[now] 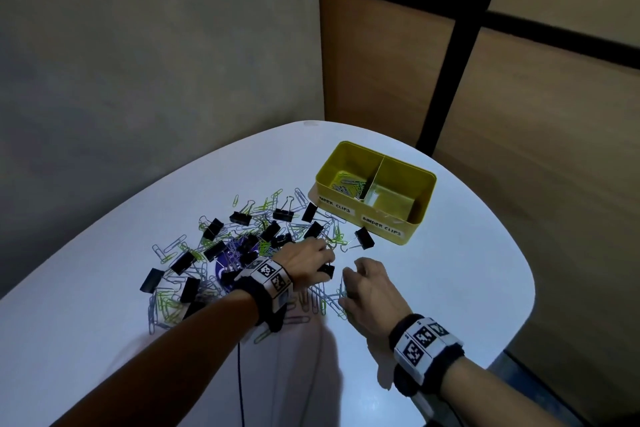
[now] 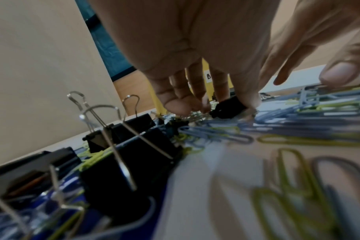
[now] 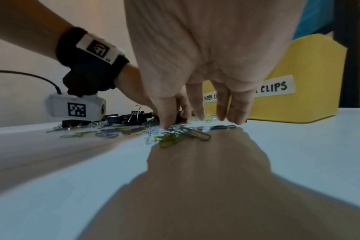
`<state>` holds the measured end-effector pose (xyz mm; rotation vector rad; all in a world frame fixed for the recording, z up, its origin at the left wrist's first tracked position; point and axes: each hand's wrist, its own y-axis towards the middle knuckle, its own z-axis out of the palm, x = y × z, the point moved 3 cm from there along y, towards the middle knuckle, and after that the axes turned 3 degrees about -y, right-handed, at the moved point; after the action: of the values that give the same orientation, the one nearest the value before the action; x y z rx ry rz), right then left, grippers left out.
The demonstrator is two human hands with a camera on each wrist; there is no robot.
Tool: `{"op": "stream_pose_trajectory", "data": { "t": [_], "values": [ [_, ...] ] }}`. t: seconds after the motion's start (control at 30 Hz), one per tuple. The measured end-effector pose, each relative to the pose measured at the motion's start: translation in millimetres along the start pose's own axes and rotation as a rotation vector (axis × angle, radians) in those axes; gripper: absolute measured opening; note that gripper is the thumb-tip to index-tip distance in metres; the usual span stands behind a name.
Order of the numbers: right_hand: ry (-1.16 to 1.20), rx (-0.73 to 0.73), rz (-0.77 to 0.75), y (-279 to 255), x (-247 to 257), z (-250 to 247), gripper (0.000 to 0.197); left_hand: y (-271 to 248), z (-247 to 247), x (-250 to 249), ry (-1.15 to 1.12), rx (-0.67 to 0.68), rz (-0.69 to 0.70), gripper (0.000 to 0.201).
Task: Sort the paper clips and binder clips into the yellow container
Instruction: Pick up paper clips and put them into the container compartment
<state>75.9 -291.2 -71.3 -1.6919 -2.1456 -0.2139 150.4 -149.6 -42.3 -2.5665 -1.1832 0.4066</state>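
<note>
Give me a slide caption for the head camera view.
Two hands picking clips beside a yellow container.

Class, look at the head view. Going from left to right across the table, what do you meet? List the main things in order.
Pile of mixed clips → left hand → right hand → yellow container, at the back right.

Under my hands lies a white, smooth table with rounded corners (image 1: 467,288). A loose heap of black binder clips (image 1: 242,217) and blue and green wire paper clips (image 1: 166,308) spreads across it to the left of my grip and beneath it. Beyond my fingers stands a yellow two-compartment container (image 1: 420,218), its paper labels facing me.
</note>
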Motion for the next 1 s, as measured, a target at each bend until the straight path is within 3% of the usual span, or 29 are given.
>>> {"op": "stream_pose_trajectory", "data": {
  "t": [0.13,0.3,0.4,0.53,0.67,0.77,0.87,1.0],
  "values": [
    [-0.054,0.011,0.044,-5,0,1,0.029,0,-5,8,0.024,-0.048,0.038,0.034],
    [-0.049,0.049,-0.108,0,31,18,0.026,-5,-6,27,0.062,-0.257,0.058,0.019],
    [-0.004,0.049,-0.184,7,40,16,0.035,-10,-3,40,0.032,-0.347,0.041,0.028],
    [0.031,0.027,-0.087,0,26,2,0.028,-37,1,33,0.013,-0.486,0.109,0.025],
    [0.000,0.142,-0.030,-5,25,7,0.046,-50,30,22,0.015,-0.329,0.141,0.023],
    [-0.027,0.216,-0.109,0,40,16,0.043,-56,44,16,0.141,-0.282,0.136,0.007],
    [-0.003,0.173,-0.097,3,44,15,0.035,-72,39,14,0.151,-0.357,0.175,0.014],
    [-0.049,0.141,-0.013,-2,36,11,0.055,-92,44,15,0.033,-0.547,0.206,0.042]
  ]
}}
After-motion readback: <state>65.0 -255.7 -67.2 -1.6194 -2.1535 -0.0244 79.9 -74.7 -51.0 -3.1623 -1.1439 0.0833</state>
